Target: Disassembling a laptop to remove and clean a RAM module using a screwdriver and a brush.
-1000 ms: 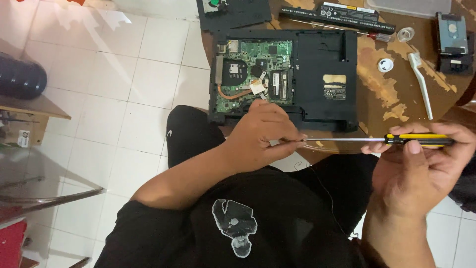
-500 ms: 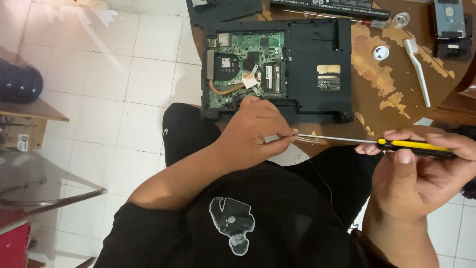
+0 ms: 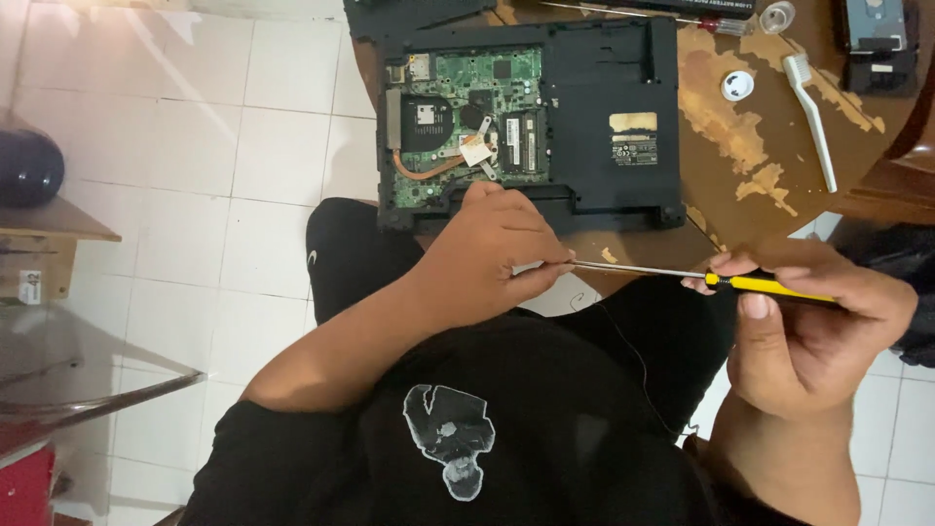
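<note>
Person wears a black short-sleeved T-shirt (image 3: 506, 429) with 1 grey-white cracked graphic (image 3: 450, 435) on the chest. Black trousers (image 3: 355, 258); 1 small white mark (image 3: 311, 259) on the knee area. Both forearms bare below the sleeves. Left hand (image 3: 492, 255) and right hand (image 3: 813, 331) bare: no gloves, rings or watch visible.

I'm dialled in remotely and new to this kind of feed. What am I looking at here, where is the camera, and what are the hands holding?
This is a camera worn on a person's head, looking down at their own lap and two bare hands. The right hand grips a yellow-handled screwdriver; the left hand pinches its metal tip. Beyond them, on a worn brown table, lies an opened laptop with its green circuit board exposed. A white brush and a small white cap lie to its right.
</note>
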